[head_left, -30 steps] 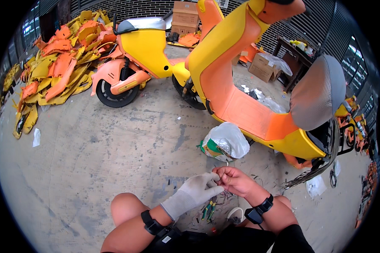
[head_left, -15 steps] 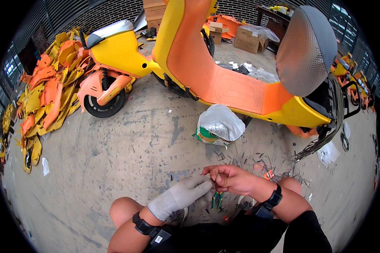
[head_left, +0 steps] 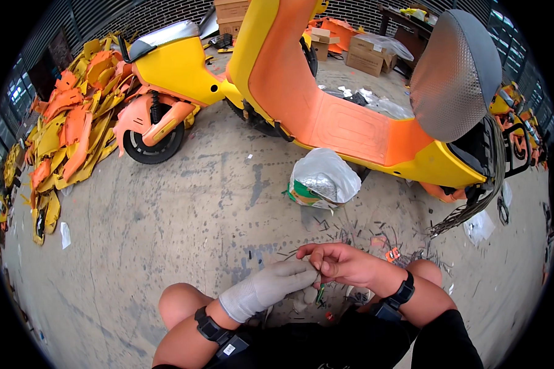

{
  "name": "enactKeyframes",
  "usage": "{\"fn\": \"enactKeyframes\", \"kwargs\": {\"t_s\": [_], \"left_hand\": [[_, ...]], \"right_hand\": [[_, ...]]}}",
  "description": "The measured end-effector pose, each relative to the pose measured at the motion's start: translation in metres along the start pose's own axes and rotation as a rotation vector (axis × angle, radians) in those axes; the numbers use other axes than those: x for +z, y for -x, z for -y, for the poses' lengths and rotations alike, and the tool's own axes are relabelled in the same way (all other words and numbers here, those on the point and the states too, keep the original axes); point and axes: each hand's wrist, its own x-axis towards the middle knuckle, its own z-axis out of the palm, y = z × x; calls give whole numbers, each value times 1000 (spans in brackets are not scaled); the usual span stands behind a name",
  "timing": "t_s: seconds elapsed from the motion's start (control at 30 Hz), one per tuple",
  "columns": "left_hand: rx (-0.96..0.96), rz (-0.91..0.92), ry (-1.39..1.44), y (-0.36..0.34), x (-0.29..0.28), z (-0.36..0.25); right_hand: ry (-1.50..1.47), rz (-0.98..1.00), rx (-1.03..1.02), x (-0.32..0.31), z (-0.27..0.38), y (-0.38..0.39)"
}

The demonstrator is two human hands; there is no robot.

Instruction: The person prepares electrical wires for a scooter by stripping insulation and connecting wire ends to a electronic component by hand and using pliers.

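Note:
My left hand (head_left: pixel 274 284), in a light grey knit glove, meets my right hand (head_left: pixel 346 264) low in the middle of the view. Bare fingers of the right hand are pinched together against the gloved fingertips. Whatever they hold between them is too small or hidden to name. Just below the hands, a bit of a green-handled tool (head_left: pixel 321 295) shows, mostly covered by the glove. Dark wire scraps (head_left: pixel 345 232) are strewn on the floor beyond the right hand, with a small orange-red piece (head_left: pixel 392 254) among them.
A yellow and orange scooter (head_left: pixel 351 132) stands ahead, with a bundle of wires (head_left: pixel 483 206) hanging off its right end. A green container (head_left: pixel 301 192) lined with a plastic bag sits before it. Orange and yellow panels (head_left: pixel 74 132) are piled left; cardboard boxes (head_left: pixel 366 56) stand behind.
My gloved left hand has turned slightly and its fingers now lie straighter against the right fingertips. The green handles are more covered than before. The whole view has shifted a little.

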Motion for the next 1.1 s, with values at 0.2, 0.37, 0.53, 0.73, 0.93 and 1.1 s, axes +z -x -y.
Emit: {"fn": "enactKeyframes", "kwargs": {"t_s": [0.2, 0.37, 0.53, 0.73, 0.93, 1.1], "left_hand": [[150, -79, -187, -1, -6, 2], [50, -49, 23, 4, -4, -6], [87, -133, 23, 3, -5, -2], [25, -223, 30, 8, -1, -17], [84, -328, -31, 4, -2, -14], [69, -416, -56, 4, -3, -13]], "right_hand": [[-32, 35, -30, 3, -1, -4], [-50, 64, -71, 3, 0, -6], [23, 99, -124, 2, 3, -6], [88, 108, -201, 1, 11, -4], [143, 49, -237, 1, 25, 5], [135, -26, -314, -8, 32, 12]]}}
